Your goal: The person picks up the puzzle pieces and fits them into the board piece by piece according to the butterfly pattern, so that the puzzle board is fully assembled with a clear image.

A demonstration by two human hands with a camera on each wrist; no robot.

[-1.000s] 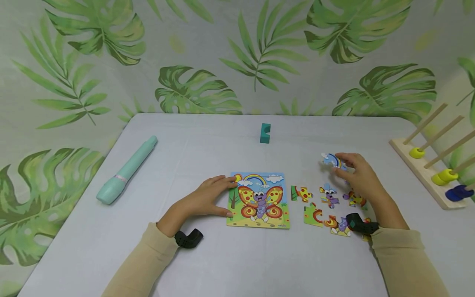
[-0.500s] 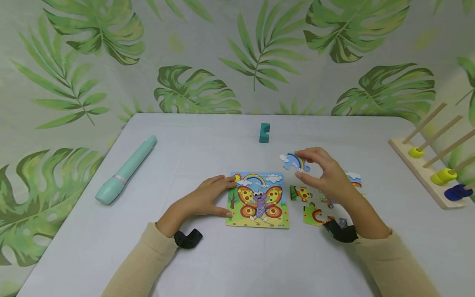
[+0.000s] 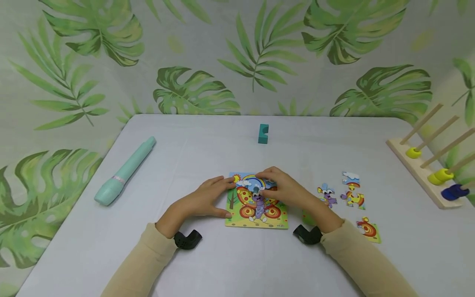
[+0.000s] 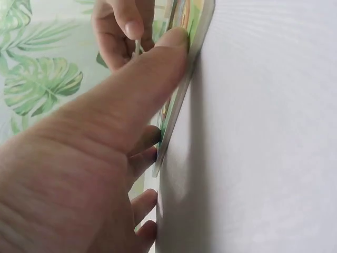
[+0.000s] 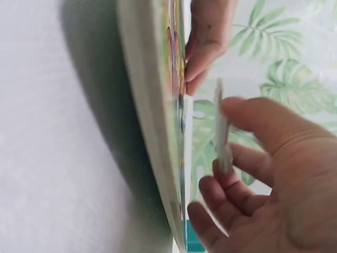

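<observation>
A square butterfly puzzle board (image 3: 241,222) lies on the white table in the head view. My left hand (image 3: 205,200) rests on its left side, fingertips at the upper corner and thumb on the lower edge. Above the board's top part, my right hand (image 3: 287,189) pinches a rainbow puzzle piece (image 3: 253,182) between thumb and fingers. Seen edge-on in the right wrist view, this thin piece (image 5: 222,129) is held apart from the board's face. Loose pieces lie to the right, including one with the butterfly's face (image 3: 328,196); my right forearm hides some of them.
A mint-green microphone-shaped object (image 3: 124,173) lies at the left. Toward the back sits a small teal block (image 3: 263,134) with a notch. At the right edge stands a wooden peg rack (image 3: 415,173) with yellow and blue rings.
My right hand has carried the rainbow piece leftward, from over the loose pieces to above the board. My left hand stays in place on the board.
</observation>
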